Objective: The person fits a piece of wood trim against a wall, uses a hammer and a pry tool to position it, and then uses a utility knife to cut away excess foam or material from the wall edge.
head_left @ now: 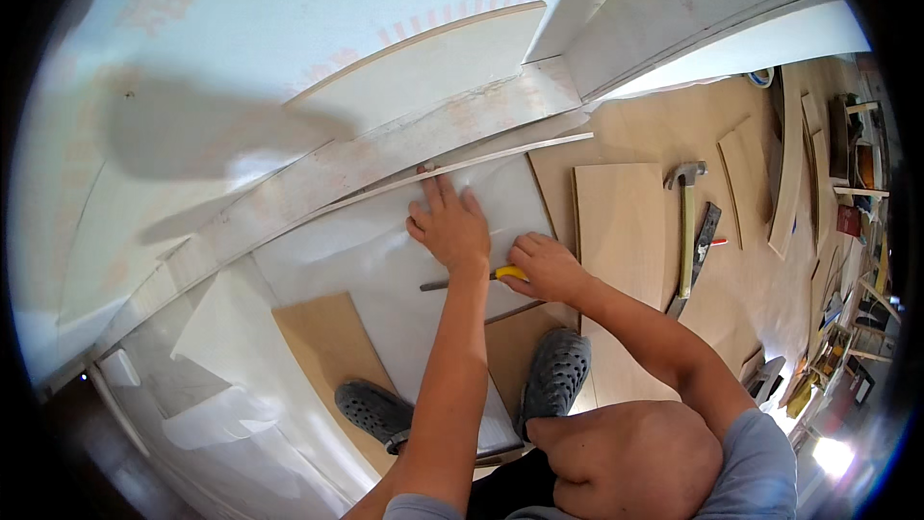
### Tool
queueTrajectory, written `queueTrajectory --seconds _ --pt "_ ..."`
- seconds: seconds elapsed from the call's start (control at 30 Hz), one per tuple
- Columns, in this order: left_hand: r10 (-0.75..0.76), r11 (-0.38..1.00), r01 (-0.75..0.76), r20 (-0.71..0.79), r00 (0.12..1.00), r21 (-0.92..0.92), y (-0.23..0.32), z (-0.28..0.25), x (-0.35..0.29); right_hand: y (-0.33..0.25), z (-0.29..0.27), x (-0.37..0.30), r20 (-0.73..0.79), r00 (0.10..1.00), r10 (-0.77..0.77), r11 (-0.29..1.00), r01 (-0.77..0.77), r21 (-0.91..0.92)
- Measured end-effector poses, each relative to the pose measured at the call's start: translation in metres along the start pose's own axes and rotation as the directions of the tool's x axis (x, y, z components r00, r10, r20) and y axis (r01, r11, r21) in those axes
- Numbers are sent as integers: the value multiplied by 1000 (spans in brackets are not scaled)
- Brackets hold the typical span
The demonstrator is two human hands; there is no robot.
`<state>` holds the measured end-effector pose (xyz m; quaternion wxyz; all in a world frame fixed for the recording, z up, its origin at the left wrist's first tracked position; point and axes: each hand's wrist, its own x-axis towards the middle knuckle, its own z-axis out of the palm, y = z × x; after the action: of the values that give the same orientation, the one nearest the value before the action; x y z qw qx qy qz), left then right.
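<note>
My left hand [449,228] reaches forward over a white sheet [385,231] on the floor. Its fingers are spread, with the tips against a long thin strip [510,151] along the foot of the wall. A tiny pale bit [425,169] shows at the fingertips. Closed around a yellow-handled tool [511,273], my right hand [549,270] is low beside my left wrist. The tool's narrow dark shaft points left and passes behind that wrist; its exact kind is unclear. Just right of this hand lies a wood-coloured floor plank [621,231].
A claw hammer [686,221] and a dark flat bar [705,241] lie on the planks at right, beside a red-tipped item [719,242]. A loose board [433,63] leans on the wall. My dark clogs [555,376] stand near planks. Clutter fills the far right.
</note>
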<state>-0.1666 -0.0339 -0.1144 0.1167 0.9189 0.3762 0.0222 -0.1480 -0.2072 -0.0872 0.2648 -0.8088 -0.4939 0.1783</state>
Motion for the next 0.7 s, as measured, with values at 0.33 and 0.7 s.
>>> queueTrajectory --seconds 0.33,0.7 --pt "170 968 -196 -162 972 -159 -24 24 -11 0 4 -3 15 999 36 999 -36 4" --pt "337 736 -400 -218 916 -546 50 -15 -43 19 37 -33 -132 991 27 1000 -28 -8"
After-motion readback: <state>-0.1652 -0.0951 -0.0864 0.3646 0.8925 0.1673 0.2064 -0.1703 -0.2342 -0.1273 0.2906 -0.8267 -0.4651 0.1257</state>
